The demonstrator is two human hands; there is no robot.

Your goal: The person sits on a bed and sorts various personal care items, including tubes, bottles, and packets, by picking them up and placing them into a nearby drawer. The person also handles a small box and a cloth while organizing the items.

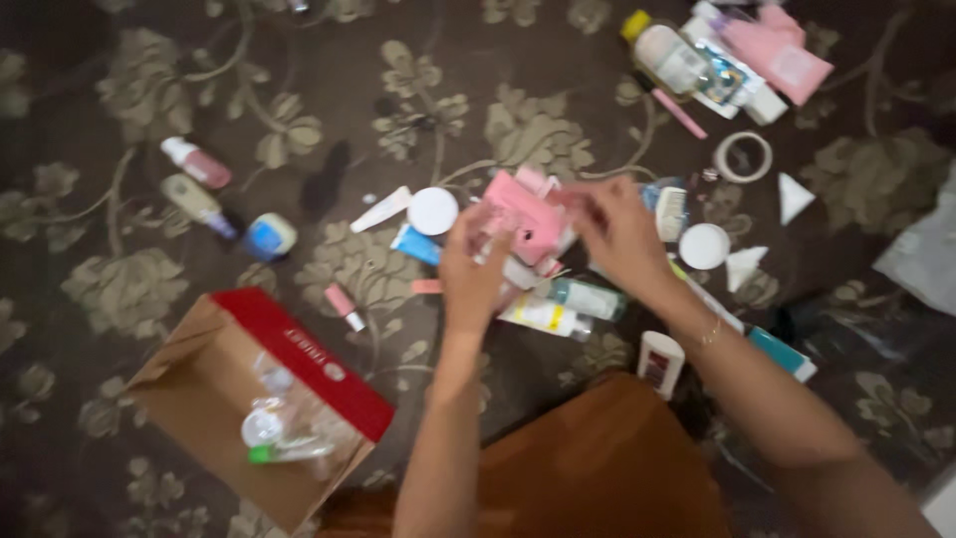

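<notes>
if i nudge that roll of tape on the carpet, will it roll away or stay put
The tape roll lies flat on its side on the patterned carpet, so it would probably slide, not roll. It is an open ring, so likely light. The soft carpet should stop it quickly.

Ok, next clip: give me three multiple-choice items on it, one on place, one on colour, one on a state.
1. Where is the cardboard box?
A. lower left
B. upper right
C. centre

2. What colour is the pouch at the hands?
A. green
B. pink
C. black

3. How does the box stand?
A. taped shut
B. crushed flat
C. open, with clear bottles inside

Answers: 1 A, it sits at lower left on the floral cloth. 2 B, both the left hand and the right hand meet at a pink pouch. 3 C, its red flap is open and the bottles show.
</notes>
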